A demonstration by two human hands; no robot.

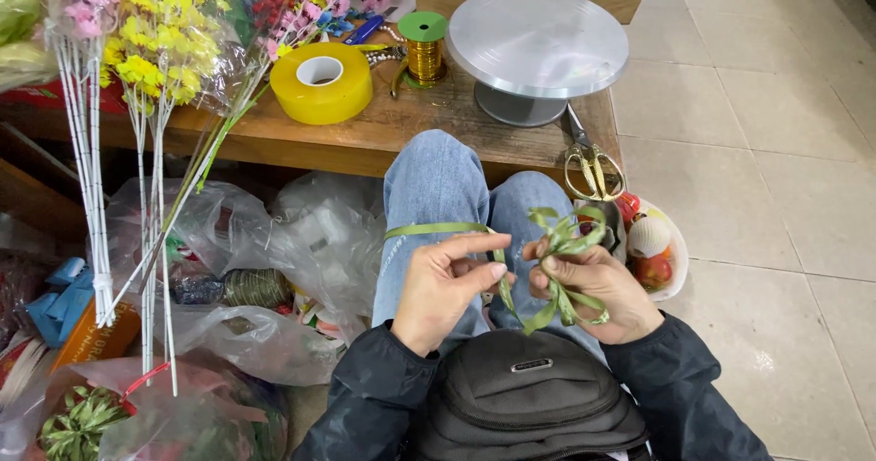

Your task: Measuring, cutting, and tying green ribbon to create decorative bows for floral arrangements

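1. A black zipped fabric bag (529, 392) lies on the lap, directly below both hands.
2. The left hand (443, 288) is pinched, thumb to forefinger, on a thin flat olive-green ribbon (433, 229); one strand runs leftward from the fingers across the blue denim knee (433, 187).
3. The right hand (593, 288) is clamped on a looped bunch of the same ribbon (566, 237); tails hang between the two hands, which sit close together but apart.
4. Just right of the right hand, a white bowl (675, 278) holds small red and pale items, seemingly ornaments; the view is partly blocked.
5. Above the right hand, gold-handled scissors (591, 169) rest at the edge of the wooden bench (383, 132).
6. Farther off stand a round grey metal turntable (538, 46), a green-capped spool of gold wire (424, 48) and a yellow tape roll (321, 82).
7. Far left of the left hand, artificial flower stems (155, 41) lean over clear plastic bags (301, 242).
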